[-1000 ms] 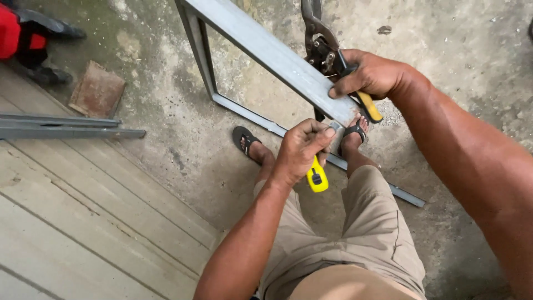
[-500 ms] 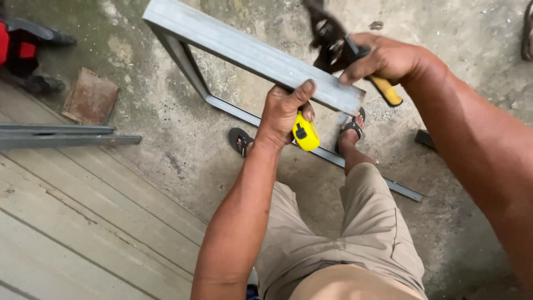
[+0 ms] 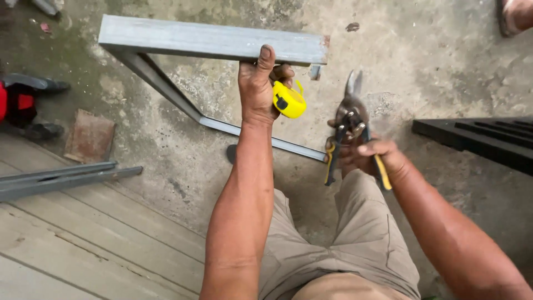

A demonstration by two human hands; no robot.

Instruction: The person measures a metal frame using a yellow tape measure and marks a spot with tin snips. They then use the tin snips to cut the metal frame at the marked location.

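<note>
Left hand (image 3: 256, 89) clamped on grey metal channel (image 3: 211, 41) near its cut end, yellow tape measure (image 3: 288, 100) pinched beneath. Right hand (image 3: 373, 157) closed around yellow-handled tin snips (image 3: 351, 125). Risks: sharp end cutting fingers, tape slipping free.

No packages, signs or screens were in view. The only thing close to a label was a small dark patch on the side of the yellow tape measure (image 3: 288, 100), just above the centre of the frame; it was roughly rectangular, dark grey to black against the yellow case, and too small to make out in any detail. The tape measure's case was rounded, and a yellow loop stood out at its upper right.
</note>
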